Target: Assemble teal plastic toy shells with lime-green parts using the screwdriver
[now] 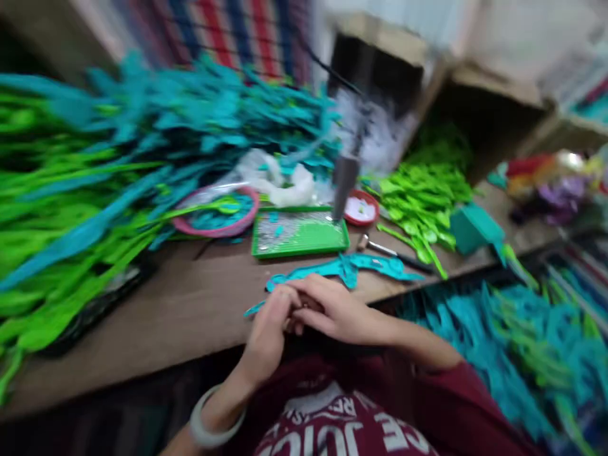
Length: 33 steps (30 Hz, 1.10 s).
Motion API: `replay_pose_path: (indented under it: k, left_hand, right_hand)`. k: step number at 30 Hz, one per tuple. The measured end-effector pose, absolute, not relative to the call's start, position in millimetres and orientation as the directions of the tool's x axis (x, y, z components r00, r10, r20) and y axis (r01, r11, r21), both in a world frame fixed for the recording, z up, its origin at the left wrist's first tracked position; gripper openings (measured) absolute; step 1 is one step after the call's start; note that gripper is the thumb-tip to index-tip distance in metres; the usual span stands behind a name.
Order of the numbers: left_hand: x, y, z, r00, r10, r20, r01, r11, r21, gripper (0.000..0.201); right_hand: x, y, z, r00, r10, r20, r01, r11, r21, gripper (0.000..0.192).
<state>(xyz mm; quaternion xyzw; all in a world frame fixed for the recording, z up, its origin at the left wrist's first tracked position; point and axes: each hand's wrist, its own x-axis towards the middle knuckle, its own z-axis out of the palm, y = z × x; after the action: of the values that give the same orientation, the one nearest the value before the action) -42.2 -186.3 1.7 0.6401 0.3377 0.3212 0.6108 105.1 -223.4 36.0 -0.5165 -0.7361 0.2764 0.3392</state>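
Observation:
My left hand [273,323] and my right hand [335,310] meet at the table's front edge, fingers curled together. Whatever lies between the fingers is hidden and blurred. Just beyond them is a flat, long turquoise plastic piece [375,265] with a crosswise part in its middle. A thin turquoise tip [254,309] shows beside my left hand. Behind the long piece stands a green tray [300,254] holding small silvery bits and a few turquoise ones. A hammer [396,253] with a dark handle rests to the right.
Turquoise pieces [204,101] and green pieces [57,221] are heaped at left. A pink basket [216,233] holds turquoise bits; a red bowl [361,218] holds white ones. More green pieces [418,199] spill from a box at right. A grey upright bar [346,180] stands behind the tray.

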Motion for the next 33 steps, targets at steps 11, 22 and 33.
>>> replay_pose_path:
  k: [11,22,33]
  left_hand:
    - [-91.9,-185.2,-44.5,0.211,0.887,0.411,0.197,-0.45,0.871,0.049]
    - [-101.2,-156.8,-27.0,0.435,0.794,0.424,0.204,-0.546,0.813,0.025]
    - [-124.7,-175.2,-8.7,0.345,0.934,0.093,0.454,-0.253,0.854,0.023]
  right_hand:
    - [104.8,-197.8,46.2,-0.501,0.865,-0.015,0.842,0.484,-0.238,0.034]
    - [104.5,-197.0,63.9,-0.319,0.945,0.065,0.818,0.309,-0.485,0.045]
    - [68.0,-172.0,15.2,-0.507,0.852,0.126,0.592,0.451,-0.668,0.017]
